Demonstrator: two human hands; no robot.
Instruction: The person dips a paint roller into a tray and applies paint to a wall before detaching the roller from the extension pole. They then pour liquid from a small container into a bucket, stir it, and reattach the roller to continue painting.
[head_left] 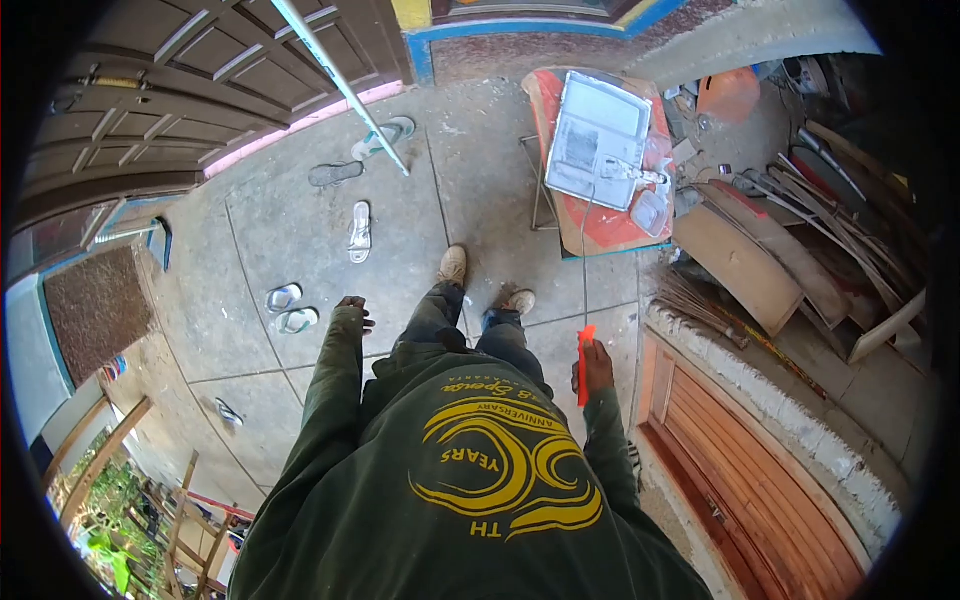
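Observation:
My right hand is closed round the orange handle of a paint roller. A thin metal rod runs from that handle to a white, paint-smeared tray, where the roller's end is hard to make out. The tray lies on a small table with a worn red top. Beside the tray is a small clear container with whitish contents. My left hand hangs at my side with its fingers loosely apart and holds nothing.
Sandals lie scattered on the concrete floor. A pale pole slants down from the top. Dark panelled doors stand at upper left. Boards and scrap are piled at right, above a wooden door.

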